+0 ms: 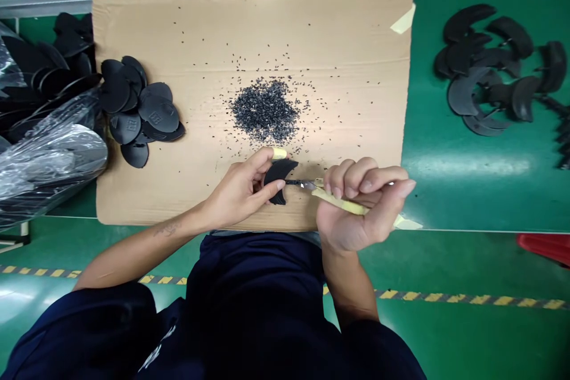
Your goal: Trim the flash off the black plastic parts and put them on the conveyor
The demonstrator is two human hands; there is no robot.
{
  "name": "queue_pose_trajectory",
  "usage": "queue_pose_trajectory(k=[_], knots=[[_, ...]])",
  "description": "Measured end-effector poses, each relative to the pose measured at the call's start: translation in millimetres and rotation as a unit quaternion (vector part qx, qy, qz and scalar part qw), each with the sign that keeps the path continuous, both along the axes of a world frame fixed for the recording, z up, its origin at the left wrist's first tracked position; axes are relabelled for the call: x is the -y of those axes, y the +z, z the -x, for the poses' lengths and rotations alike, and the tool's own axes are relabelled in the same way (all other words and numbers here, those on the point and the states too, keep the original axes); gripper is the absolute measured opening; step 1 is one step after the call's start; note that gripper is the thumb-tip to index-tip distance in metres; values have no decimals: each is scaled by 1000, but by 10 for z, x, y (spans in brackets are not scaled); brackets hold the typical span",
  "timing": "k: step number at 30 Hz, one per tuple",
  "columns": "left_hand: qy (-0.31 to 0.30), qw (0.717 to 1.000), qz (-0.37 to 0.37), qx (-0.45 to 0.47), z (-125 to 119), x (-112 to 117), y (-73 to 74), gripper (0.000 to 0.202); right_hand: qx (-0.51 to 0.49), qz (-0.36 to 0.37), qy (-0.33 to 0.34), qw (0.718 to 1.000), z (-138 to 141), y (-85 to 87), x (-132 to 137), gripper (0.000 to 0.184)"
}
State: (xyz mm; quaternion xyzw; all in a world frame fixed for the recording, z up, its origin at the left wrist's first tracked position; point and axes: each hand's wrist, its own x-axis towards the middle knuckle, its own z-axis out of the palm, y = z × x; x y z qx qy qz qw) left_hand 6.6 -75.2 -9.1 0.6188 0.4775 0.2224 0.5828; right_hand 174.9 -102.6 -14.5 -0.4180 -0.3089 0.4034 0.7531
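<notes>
The left hand (236,187) pinches a black crescent-shaped pad (280,177) between its thumb and a tape-tipped finger, while the right hand (363,205) curls closed around a yellow-taped knife (341,202), its blade meeting the pad's edge. This looks like edge trimming, and the next stroke calls for a firm pinch. Beyond lie a heap of black crumbs (265,111) on the cardboard sheet (338,59), a stack of black pads (140,110) at upper left, and more black crescents (490,65) on the green bench (472,172) at right.
</notes>
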Motion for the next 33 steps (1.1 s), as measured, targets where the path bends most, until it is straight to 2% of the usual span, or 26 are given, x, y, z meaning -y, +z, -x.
queue_pose_trajectory(k=[9,15,22,33], knots=[[-42,998,-32,-35,-11,-42,19,36,10,3,-9,1000,24,3,-2,45],[-28,999,-15,-28,-13,-44,8,35,33,-7,-19,999,66,7,5,43],[-41,998,-13,-39,-1,-81,3,19,64,-27,-40,997,125,1,-11,42],[-69,993,-11,-98,-93,-196,38,17,19,-49,-13,999,24,-49,-37,42]])
